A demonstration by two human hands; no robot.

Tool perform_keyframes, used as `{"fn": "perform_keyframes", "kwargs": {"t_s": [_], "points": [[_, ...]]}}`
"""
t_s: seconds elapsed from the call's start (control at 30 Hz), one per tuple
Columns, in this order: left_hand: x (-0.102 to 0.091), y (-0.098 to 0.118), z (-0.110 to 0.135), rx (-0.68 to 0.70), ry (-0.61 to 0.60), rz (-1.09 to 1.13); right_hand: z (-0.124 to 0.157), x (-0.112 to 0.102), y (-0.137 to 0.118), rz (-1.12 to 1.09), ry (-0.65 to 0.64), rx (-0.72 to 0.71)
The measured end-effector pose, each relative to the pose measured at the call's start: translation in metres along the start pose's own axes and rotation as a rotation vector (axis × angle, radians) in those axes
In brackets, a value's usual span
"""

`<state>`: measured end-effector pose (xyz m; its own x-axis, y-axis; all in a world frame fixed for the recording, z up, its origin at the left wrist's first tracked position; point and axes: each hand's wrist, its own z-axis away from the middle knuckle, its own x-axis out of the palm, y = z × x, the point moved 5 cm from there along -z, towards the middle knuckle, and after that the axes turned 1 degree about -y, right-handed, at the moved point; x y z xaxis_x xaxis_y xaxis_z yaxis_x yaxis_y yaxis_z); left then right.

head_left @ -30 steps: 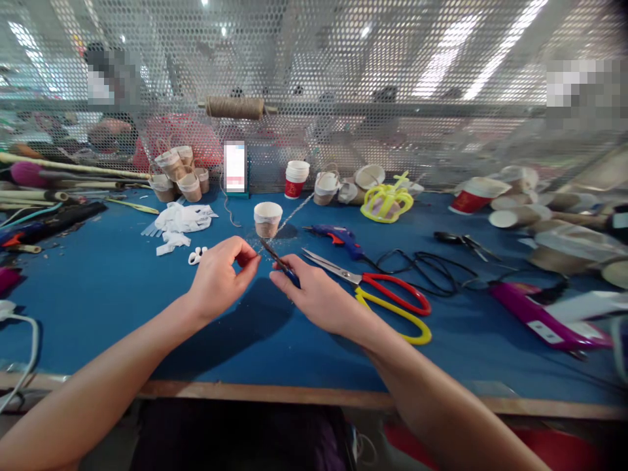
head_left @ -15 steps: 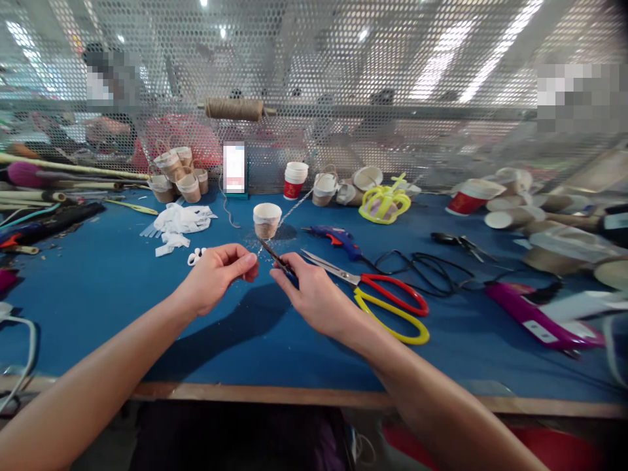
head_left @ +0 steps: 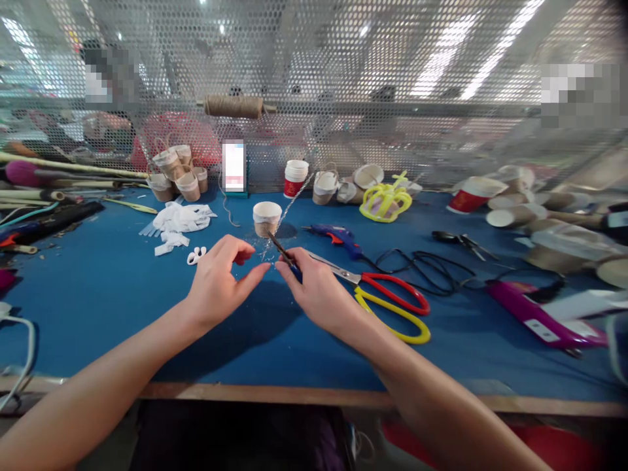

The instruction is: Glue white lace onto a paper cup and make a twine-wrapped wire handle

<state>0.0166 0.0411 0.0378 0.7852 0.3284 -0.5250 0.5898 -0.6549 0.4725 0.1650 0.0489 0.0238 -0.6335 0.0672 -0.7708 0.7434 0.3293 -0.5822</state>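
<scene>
Our right hand (head_left: 316, 288) grips the dark tool (head_left: 281, 250), angled forward-left at the cup (head_left: 265, 224); our left hand (head_left: 216, 281), half-open, looks empty.

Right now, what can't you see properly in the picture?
All in the head view:
Dark tool: its handles are mostly hidden by the right hand.
Lit screen: pixelated, so unreadable.
Black item: cut off by the right edge.
Background people: blurred and partly covered by the perforated panel.
</scene>
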Motion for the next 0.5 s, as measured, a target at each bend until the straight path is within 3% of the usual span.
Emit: {"fn": "perform_keyframes", "kwargs": {"t_s": [0.1, 0.27, 0.4, 0.5], "points": [[0.003, 0.009, -0.001, 0.163, 0.021, -0.187, 0.001, 0.002, -0.002, 0.048, -0.002, 0.014], [0.008, 0.013, -0.001, 0.246, -0.023, -0.388, 0.002, 0.006, -0.002, 0.109, -0.003, 0.032], [0.011, 0.01, -0.003, 0.169, -0.128, -0.354, 0.001, 0.009, 0.001, 0.128, -0.017, 0.046], [0.011, 0.0, -0.008, -0.028, -0.245, -0.127, 0.001, 0.008, 0.001, 0.127, -0.031, 0.042]]}}
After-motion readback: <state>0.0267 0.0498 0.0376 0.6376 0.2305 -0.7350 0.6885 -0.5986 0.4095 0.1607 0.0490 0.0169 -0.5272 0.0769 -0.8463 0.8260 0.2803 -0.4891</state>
